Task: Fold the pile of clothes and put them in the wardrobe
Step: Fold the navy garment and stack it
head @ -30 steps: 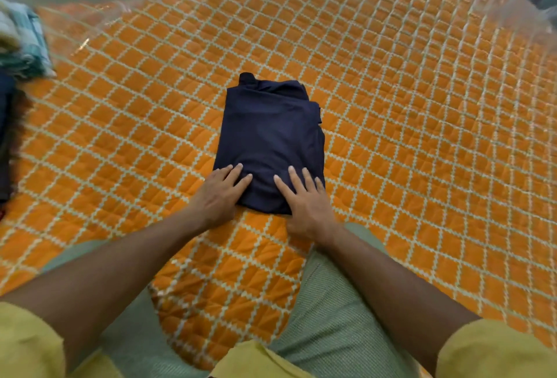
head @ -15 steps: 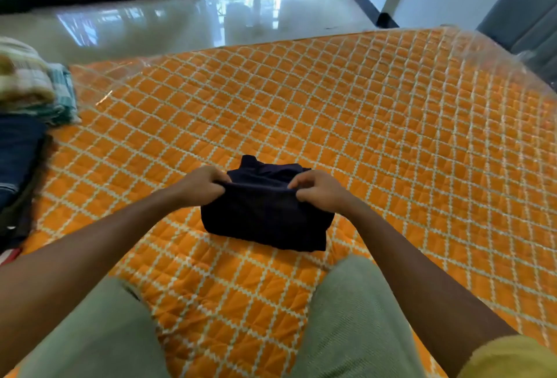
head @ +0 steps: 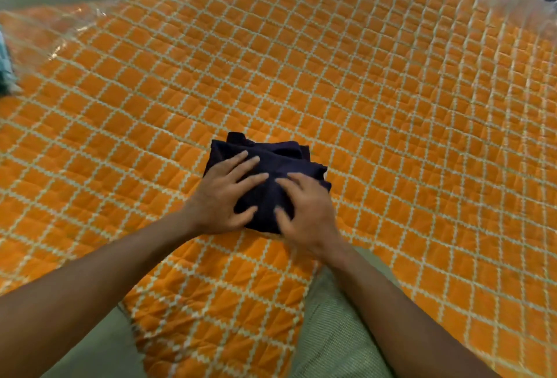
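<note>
Head view shows right hand (head: pixel 309 212) blurred atop the navy garment (head: pixel 280 156).

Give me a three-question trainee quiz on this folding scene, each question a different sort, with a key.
1. True or false: the left hand lies flat on the folded navy garment.
2. What does the garment rest on? A) an orange quilt B) a wooden table C) a chair
3. Fill in: the number of hands touching the garment is ____.
Key: 1 true; 2 A; 3 two, since the right hand presses on it too.
</note>
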